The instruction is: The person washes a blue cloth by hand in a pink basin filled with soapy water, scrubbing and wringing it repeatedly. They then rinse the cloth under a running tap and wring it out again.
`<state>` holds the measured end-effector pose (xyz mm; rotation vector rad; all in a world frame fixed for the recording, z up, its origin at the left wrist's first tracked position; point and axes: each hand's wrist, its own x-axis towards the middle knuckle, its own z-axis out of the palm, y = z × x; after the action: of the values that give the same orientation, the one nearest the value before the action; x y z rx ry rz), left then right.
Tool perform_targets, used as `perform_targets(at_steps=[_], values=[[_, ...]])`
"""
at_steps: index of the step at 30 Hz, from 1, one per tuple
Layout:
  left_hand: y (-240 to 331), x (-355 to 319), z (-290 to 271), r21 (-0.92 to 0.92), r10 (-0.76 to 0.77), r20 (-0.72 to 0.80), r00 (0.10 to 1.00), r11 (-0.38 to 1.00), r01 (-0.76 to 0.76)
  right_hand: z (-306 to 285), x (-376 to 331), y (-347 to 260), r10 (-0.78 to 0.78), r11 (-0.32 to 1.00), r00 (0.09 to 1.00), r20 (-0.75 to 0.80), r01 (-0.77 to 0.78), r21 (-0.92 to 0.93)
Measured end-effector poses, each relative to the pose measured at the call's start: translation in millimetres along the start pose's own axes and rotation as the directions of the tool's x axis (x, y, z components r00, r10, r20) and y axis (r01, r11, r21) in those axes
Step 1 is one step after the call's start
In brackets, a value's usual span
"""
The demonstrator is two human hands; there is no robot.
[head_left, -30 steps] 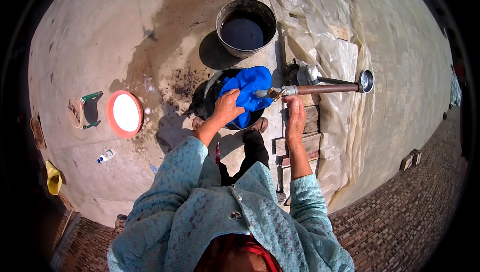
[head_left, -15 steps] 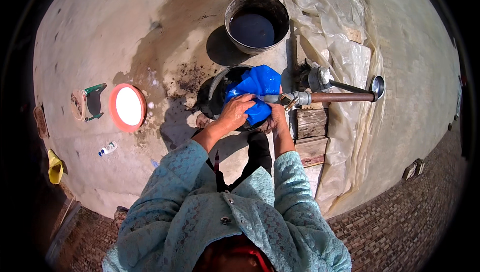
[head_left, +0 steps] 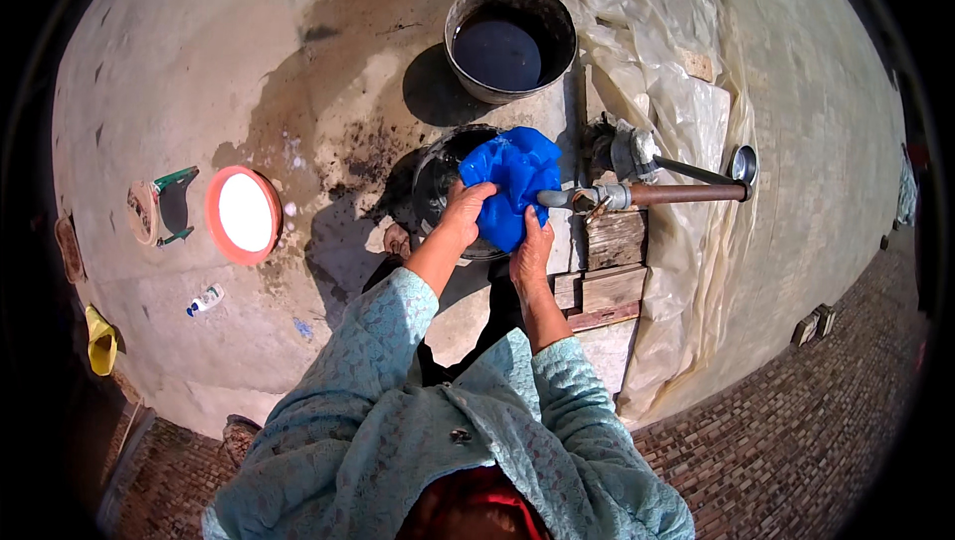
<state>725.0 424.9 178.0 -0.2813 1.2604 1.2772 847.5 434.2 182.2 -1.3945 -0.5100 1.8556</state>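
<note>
Blue sheet (head_left: 519, 174): held between both hands, black bucket (head_left: 434, 184) beneath
Left hand (head_left: 465, 214): fingers curled, left edge gripped
Right hand (head_left: 532, 250): near edge pinched
Handling: judged light, limp, slippery; best gripped by folds

My left hand (head_left: 465, 214) and right hand (head_left: 531, 252) are pretty close together, both kinda pinching. Arms (head_left: 431, 262) reach out front.
</note>
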Motion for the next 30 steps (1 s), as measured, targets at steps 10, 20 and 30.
perform_targets(at_steps=[10,20,30], values=[[3.6,11.9,-15.0,0.097,-0.001,0.097,0.995,0.995,-0.009,-63.5,84.6,-1.2,0.347,0.914,0.908,0.236,-0.383,0.13],[-14.9,29.3,-52.5,0.102,0.084,-0.291,0.953,0.993,-0.056,-65.7,43.7,-18.1,0.269,0.902,0.961,0.061,-0.274,0.335],[-128.4,123.8,-244.1,0.68,0.101,-0.5,0.86,0.662,0.317,-112.8,19.8,0.5,0.336,0.905,0.935,0.117,-0.354,0.234]])
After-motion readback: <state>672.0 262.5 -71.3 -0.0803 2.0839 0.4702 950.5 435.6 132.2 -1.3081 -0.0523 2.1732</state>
